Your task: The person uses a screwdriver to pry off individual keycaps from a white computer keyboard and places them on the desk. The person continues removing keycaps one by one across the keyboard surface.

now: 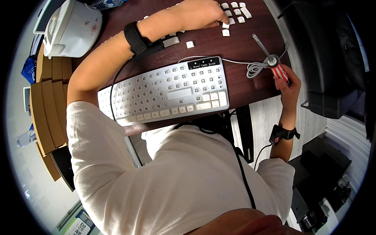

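A white keyboard [158, 83] lies near the table's front edge. Most of its key positions are bare, while keycaps [164, 112] still sit along its near side and near right corner. My left hand [205, 15] reaches across beyond it, fingers curled down at a loose white keycap [226, 26] among several others [237, 12]. My fingertips touch that keycap; the underside of the hand is hidden. Over the table's right edge, my right hand [289, 84] is closed around the red-and-white striped handle of a screwdriver [277, 70], whose shaft points up and left.
A coiled grey cable [256, 70] lies beside the screwdriver. Two loose keycaps [190, 44] [171, 41] rest behind the keyboard. At the far left stands a white rice cooker [76, 29], near cardboard boxes [47, 113]. A black chair [329, 58] is to the right.
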`<act>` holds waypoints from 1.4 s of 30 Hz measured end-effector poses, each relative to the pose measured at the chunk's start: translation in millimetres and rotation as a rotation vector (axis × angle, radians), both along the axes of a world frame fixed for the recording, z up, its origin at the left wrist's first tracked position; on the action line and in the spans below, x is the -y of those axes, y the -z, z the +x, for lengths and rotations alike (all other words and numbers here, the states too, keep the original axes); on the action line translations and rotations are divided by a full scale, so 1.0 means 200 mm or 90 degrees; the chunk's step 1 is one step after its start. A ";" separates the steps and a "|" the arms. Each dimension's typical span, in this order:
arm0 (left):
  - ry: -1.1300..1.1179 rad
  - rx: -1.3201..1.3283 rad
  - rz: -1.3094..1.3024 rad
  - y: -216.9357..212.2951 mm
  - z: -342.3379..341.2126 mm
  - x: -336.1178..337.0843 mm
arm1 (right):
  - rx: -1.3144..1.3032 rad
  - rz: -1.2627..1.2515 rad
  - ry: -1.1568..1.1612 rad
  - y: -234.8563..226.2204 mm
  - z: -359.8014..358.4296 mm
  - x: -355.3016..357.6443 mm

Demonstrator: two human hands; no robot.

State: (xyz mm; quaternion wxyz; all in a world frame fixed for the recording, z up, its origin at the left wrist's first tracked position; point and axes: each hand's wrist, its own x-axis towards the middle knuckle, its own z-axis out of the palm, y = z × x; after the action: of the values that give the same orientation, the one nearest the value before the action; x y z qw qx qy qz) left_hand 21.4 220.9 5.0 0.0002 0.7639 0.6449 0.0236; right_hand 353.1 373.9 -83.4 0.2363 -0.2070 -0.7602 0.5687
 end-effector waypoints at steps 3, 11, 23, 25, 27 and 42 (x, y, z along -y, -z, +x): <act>-0.007 -0.026 0.002 0.01 -0.01 0.01 | -0.001 -0.005 -0.006 0.00 0.00 0.00; -0.018 -0.023 -0.017 0.00 0.01 0.03 | -0.008 -0.001 -0.006 0.00 0.00 0.00; -0.026 -0.017 0.015 0.03 0.00 0.04 | -0.005 0.003 -0.004 -0.01 0.00 0.01; -0.015 -0.016 0.024 0.04 -0.01 0.04 | -0.003 -0.001 -0.007 -0.01 0.00 0.00; -0.047 0.000 0.025 0.04 -0.01 0.06 | -0.007 -0.007 0.007 0.00 0.00 0.01; -0.189 -0.002 -0.110 -0.11 -0.15 0.37 | -0.013 0.004 0.022 0.03 0.01 0.00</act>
State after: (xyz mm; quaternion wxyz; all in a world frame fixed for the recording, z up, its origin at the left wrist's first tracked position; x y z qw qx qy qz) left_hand -8.1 146.7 27.6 0.0612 0.6574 0.7503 -0.0334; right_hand 354.5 373.4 -90.1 0.2545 -0.2137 -0.7560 0.5639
